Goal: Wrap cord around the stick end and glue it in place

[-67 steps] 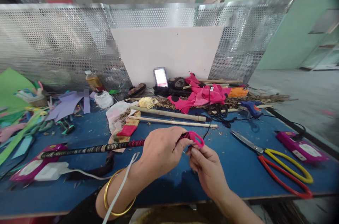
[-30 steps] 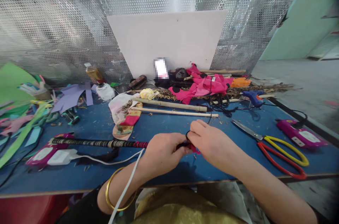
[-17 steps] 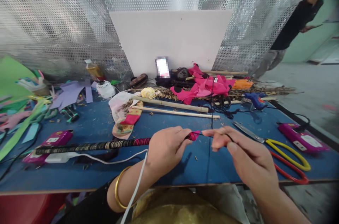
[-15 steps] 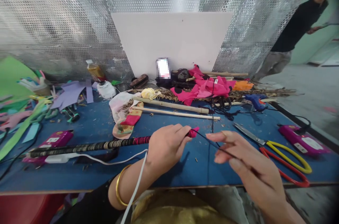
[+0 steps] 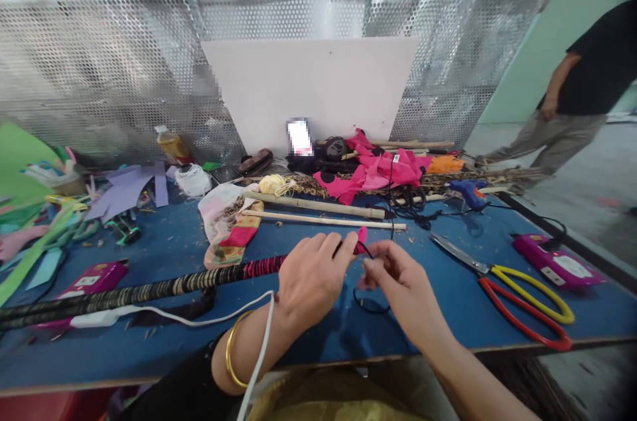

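Observation:
My left hand (image 5: 311,281) is closed around the right end of a long stick wrapped in black, cream and pink cord (image 5: 199,280). A loop of pink fabric (image 5: 362,235) pokes out past its fingers. Close beside it, my right hand (image 5: 401,281) pinches a thin black cord (image 5: 367,250) near the stick's tip. Below the fingertips the cord hangs in a loose curl. A white cable (image 5: 219,320) crosses over my left wrist, which wears a gold bangle (image 5: 229,351).
Large scissors with yellow and red handles (image 5: 497,281) lie at the right, near a purple box (image 5: 557,261) and a blue glue gun (image 5: 468,194). Behind the hands are bamboo sticks (image 5: 318,203), pink fabric (image 5: 383,168) and a lit phone (image 5: 299,139). A person (image 5: 592,76) stands beyond the table.
My right hand has come left, close to the stick's tip, and the black cord now curls beneath it. The stick's left end has shifted left and down. The person at the right has moved.

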`<state>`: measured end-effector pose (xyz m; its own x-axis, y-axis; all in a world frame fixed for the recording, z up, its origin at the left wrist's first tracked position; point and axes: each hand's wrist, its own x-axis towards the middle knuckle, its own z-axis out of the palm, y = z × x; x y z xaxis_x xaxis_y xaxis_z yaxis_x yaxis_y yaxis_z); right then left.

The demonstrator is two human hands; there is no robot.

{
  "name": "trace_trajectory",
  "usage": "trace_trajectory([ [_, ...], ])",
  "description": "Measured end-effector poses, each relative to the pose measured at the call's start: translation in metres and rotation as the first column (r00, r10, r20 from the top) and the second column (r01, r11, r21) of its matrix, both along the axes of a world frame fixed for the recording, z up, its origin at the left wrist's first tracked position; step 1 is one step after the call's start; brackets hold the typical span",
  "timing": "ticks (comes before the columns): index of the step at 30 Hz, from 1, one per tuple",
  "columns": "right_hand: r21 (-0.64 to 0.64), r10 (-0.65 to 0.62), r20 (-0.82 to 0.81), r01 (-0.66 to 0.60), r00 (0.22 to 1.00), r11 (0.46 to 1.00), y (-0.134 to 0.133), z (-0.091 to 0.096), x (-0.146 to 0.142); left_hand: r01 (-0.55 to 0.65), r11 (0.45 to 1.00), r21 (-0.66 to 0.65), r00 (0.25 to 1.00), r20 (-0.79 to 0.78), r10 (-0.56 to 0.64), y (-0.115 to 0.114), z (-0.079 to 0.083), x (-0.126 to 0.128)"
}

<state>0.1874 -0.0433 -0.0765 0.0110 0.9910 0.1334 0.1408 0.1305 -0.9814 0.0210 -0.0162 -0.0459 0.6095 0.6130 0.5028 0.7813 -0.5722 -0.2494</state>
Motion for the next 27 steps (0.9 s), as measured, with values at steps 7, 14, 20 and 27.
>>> trace_trajectory([
  [7,0.284,-0.044,-0.052,0.057,0.998,0.957,-0.001,0.017,0.001,0.015,1.000,-0.027,1.000,-0.012,-0.016,0.003,-0.011,-0.002],
  [14,0.292,0.129,-0.369,-0.017,0.920,0.956,0.006,0.019,-0.029,0.054,0.999,0.004,0.999,0.008,-0.054,0.002,-0.016,-0.002],
  [20,0.677,-0.055,0.267,-0.147,0.962,0.721,-0.016,0.002,-0.038,0.104,0.995,0.012,0.993,0.062,-0.104,-0.003,-0.009,-0.004],
  [27,0.709,-0.048,0.281,-0.174,0.959,0.683,-0.014,0.004,-0.039,0.108,0.994,0.026,0.992,0.066,-0.109,-0.002,-0.009,-0.006],
])
